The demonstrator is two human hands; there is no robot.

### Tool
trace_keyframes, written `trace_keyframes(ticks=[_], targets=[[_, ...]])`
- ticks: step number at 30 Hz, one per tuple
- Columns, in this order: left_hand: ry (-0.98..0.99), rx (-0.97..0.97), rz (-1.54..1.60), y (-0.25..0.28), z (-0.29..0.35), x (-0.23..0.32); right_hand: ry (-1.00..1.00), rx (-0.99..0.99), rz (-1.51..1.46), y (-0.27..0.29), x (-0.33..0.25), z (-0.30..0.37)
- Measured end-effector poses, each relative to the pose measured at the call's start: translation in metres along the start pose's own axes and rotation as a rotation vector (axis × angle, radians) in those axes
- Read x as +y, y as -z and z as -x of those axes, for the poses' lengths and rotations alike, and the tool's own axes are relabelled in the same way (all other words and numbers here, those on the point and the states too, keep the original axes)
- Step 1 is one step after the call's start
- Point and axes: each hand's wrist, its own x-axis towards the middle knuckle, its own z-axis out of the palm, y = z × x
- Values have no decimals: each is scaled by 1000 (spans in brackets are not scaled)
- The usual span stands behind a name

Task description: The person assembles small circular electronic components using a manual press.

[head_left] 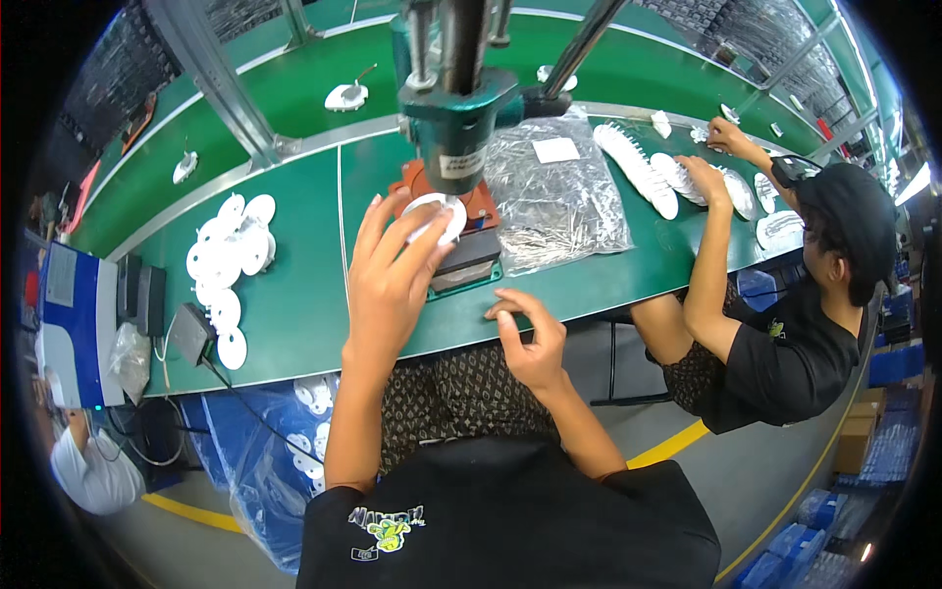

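Observation:
A white round plastic disc (439, 218) lies under the head of a green bench press (459, 128). My left hand (389, 270) grips the disc's near-left edge and covers part of it with the fingers. Beneath it is the press's orange-red base (479, 204), with a grey block (466, 263) in front. Close to the table's near edge is my right hand (535, 344), fingers loosely bent, thumb apart, and no object visible in it. To the right of the press rests a clear bag (564, 196) full of small metal pins.
Several white discs (224, 255) are piled on the green table's left. A dark box with a cable (191, 334) sits near them. At right, a co-worker (805, 294) handles white parts beside rows of discs (638, 172). Beyond runs a green conveyor (294, 93) carrying scattered white parts.

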Motion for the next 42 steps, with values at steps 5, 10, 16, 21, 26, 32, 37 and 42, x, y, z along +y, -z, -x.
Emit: trace_keyframes(ticks=[5, 10, 16, 21, 26, 32, 37, 42], targets=[[43, -112, 8, -22, -19, -18, 634, 455, 147, 25, -59, -120], [90, -125, -12, -11, -10, -31, 612, 406, 70, 32, -177, -324], [84, -68, 61, -30, -25, -16, 926, -50, -215, 110, -164, -189], [99, -23, 44, -34, -21, -20, 590, 308, -514, 60, -93, -42], [-42, 69, -73, -30, -17, -25, 594, 267, -844, 55, -174, -97], [103, 213, 110, 5, 23, 28, 751, -123, 147, 82, -116, -107], [808, 61, 1192, 8, 71, 66, 511, -138, 373, -6, -60, -28], [514, 2, 565, 29, 61, 39, 304, 46, 294, 39, -31, -50]])
